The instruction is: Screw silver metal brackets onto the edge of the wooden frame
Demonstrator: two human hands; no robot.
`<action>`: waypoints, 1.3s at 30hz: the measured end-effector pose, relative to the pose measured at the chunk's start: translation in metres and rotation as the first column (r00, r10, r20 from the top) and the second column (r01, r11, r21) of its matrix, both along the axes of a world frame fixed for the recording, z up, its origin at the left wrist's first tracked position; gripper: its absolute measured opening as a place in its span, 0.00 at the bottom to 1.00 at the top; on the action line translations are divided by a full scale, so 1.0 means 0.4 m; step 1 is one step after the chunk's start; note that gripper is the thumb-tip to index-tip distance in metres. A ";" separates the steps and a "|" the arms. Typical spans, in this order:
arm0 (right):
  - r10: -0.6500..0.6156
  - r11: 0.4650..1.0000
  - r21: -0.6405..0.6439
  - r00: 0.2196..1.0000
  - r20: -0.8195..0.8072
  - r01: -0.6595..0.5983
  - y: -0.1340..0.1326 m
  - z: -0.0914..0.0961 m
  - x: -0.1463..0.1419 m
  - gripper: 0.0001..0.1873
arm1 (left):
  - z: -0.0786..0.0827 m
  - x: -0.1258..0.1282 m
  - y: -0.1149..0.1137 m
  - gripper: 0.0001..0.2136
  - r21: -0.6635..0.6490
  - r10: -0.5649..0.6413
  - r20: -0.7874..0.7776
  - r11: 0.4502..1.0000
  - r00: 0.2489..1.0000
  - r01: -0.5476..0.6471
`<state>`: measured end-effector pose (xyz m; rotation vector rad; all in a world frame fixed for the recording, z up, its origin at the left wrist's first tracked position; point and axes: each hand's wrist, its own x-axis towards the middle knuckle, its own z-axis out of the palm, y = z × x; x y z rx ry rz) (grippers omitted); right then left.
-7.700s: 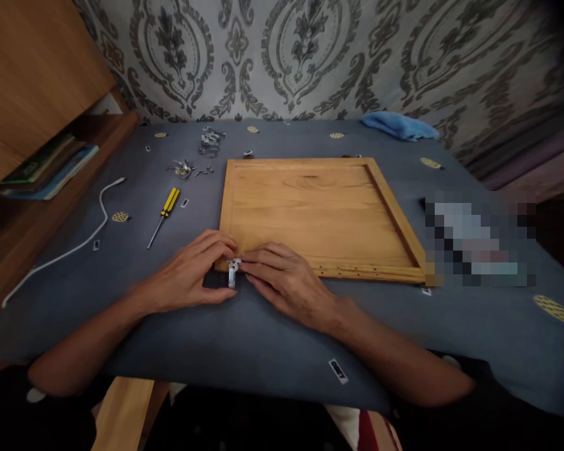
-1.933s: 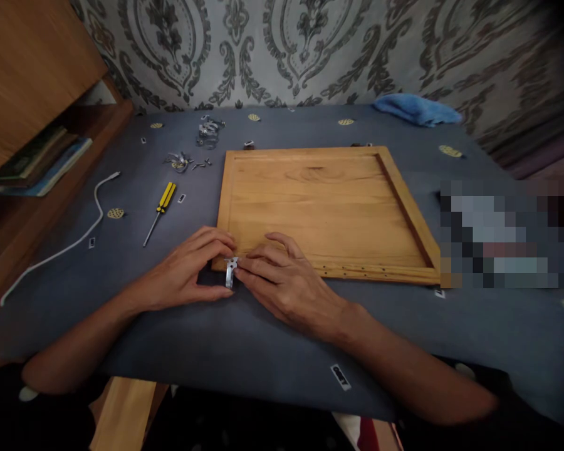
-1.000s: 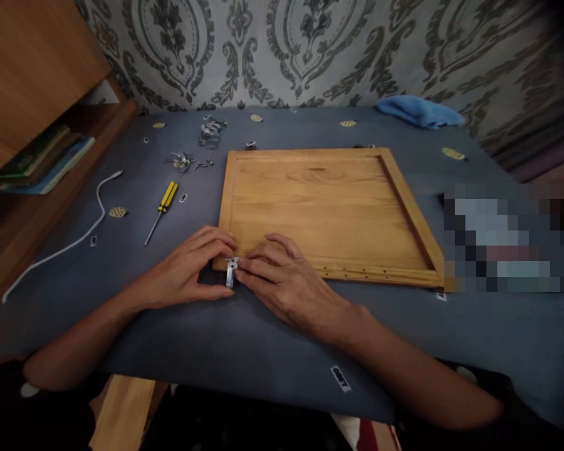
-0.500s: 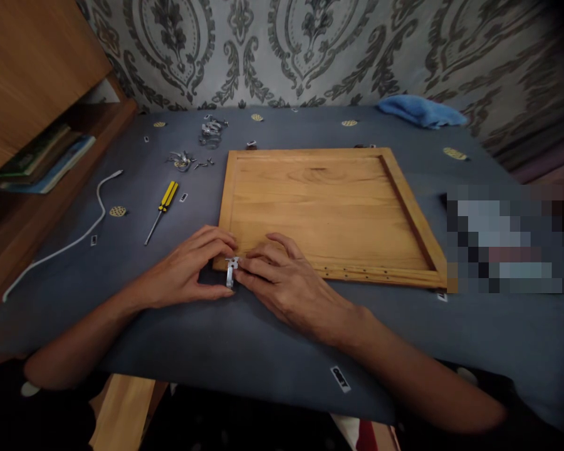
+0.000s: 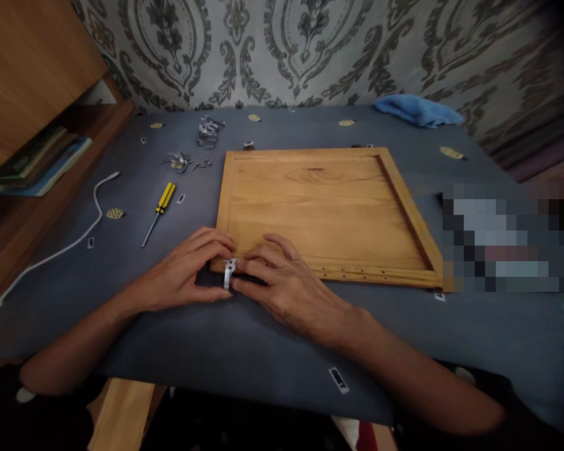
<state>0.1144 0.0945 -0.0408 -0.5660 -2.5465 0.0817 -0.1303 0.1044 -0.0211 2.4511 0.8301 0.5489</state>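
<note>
- The left hand is part open, its fingers bent and its thumb stretched out, with the hinge held between thumb tip and fingertips.
- The right hand has loosely bent, slightly spread fingers, the tips at the hinge's right side; whether they grip it, I cannot tell.
- The hinge, of shiny silver metal, has a flat plate with holes and a narrow strap pointing toward the person. It sits at the near left corner of the wooden panel.
- That wooden panel is rectangular, honey-coloured and smooth, with wavy grain, a dark streak and a raised border. Small dark holes dot its near edge.
- Left of the panel lies a screwdriver with a ridged yellow-and-black handle and a thin metal shaft.
- Beyond the screwdriver are small screws beside a heap of shiny metal parts; a second heap lies farther back.
- A thin white cable curves across the grey tablecloth, which is printed with yellow ovals.
- A soft, crumpled blue cloth lies near the scroll-patterned wall.
</note>
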 end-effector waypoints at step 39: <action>0.015 0.999 -0.044 1.000 0.014 -0.014 0.003 0.008 0.003 0.07 | 0.000 -0.002 0.001 0.18 -0.014 -0.005 -0.008 1.000 1.000 0.005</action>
